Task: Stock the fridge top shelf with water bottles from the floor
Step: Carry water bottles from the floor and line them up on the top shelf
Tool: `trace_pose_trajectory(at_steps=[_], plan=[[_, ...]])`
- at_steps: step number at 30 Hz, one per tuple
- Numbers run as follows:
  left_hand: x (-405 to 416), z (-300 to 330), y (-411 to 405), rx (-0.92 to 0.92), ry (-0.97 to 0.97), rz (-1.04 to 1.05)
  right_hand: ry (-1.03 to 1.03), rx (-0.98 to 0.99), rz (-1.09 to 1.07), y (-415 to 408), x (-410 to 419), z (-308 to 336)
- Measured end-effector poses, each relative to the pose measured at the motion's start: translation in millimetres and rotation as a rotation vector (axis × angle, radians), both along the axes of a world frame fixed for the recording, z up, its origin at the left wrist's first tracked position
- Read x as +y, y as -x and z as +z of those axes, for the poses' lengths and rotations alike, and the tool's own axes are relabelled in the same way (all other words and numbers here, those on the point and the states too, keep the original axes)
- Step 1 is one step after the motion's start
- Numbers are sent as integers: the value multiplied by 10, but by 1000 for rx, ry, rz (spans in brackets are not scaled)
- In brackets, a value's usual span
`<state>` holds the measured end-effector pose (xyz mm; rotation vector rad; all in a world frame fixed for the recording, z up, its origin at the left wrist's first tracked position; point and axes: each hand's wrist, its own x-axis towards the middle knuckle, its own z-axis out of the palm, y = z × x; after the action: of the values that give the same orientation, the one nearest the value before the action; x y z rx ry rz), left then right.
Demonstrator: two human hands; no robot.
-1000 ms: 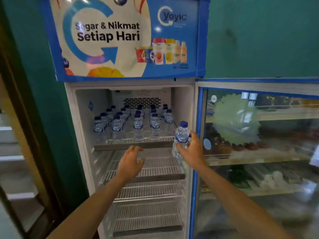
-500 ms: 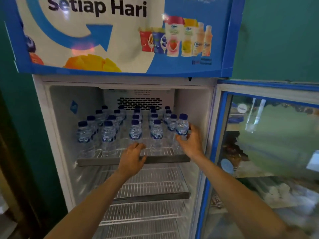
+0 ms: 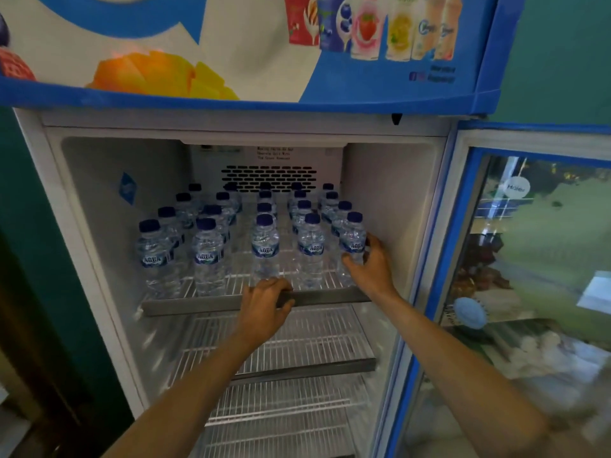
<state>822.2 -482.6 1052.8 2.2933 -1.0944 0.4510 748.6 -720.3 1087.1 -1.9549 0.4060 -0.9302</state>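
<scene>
A second ago we had the bottle out in front of the fridge at mid frame; now our right hand (image 3: 370, 269) has carried it in and stood it on the top shelf (image 3: 211, 300), front right corner, just beside the right inner wall. The held water bottle (image 3: 353, 241) looks upright and seated on the wire. Right grip: fingers and thumb still curled round its lower half, not released yet. Our left hand (image 3: 264, 305) has come up from below the shelf and now rests on the grey front lip at centre frame, fingers curled over the edge, holding no bottle. Meaning for the task, as we judge it: one more bottle is placed, only the letting go remains, then back to the floor for another. Contents: the shelf carries the other bottles (image 3: 264, 249), blue caps, standing in about five rows running front to back; the front row now reads five across with a wider gap left of centre. Exact count at the back is unclear. The lower wire shelves (image 3: 281, 355) hold nothing we can see. The glass door (image 3: 529, 259) stands open at right of frame.
</scene>
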Motion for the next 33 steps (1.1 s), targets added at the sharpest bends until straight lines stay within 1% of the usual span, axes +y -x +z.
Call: trace_pose_trajectory(at_steps=[8,12,20,26,33], plan=[[-33,46,9,40,12,26,9,85,-77,-48,16,14],[-33,66,18,63,6,31,36,147,-87,-44,34,58],[-69,76,-7,106,0,52,40,201,-103,-28,42,110],[-17,55,-16,107,-4,19,-2,191,-108,-41,68,47],[78,171,-70,205,39,-14,-24,130,-140,7,146,32]])
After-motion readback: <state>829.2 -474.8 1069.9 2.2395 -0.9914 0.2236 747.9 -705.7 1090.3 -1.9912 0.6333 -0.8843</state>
